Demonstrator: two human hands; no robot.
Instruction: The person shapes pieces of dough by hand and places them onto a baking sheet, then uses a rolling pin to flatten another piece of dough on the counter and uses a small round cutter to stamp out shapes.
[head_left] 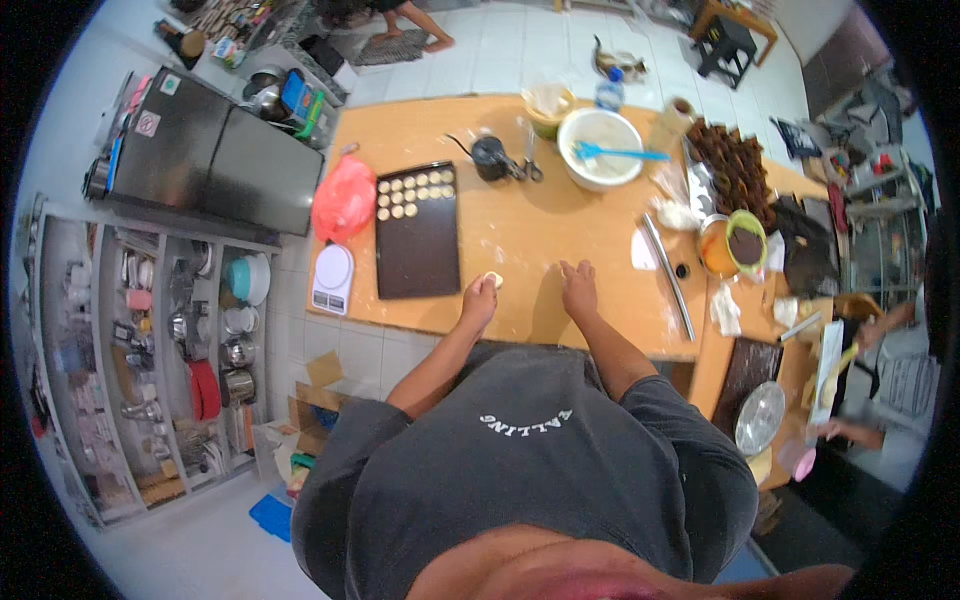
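My left hand [479,302] is closed on a small, pale round dough piece [494,280], held just above the table's near side. To its right, my right hand [578,292] is over the wooden table [520,235] with its fingers apart and nothing visible in them. Left of my left hand lies a dark baking tray [417,260]. Several similar pale dough rounds [397,198] sit in rows at its far end, and the near part of the tray is bare.
A white kitchen scale [333,270] and red plastic bag [345,200] are left of the tray. Farther back stand a white bowl [600,130] with a blue spatula [625,153] and scissors [530,165]. A metal rod [668,275] lies at right. Another person's hand [850,432] shows far right.
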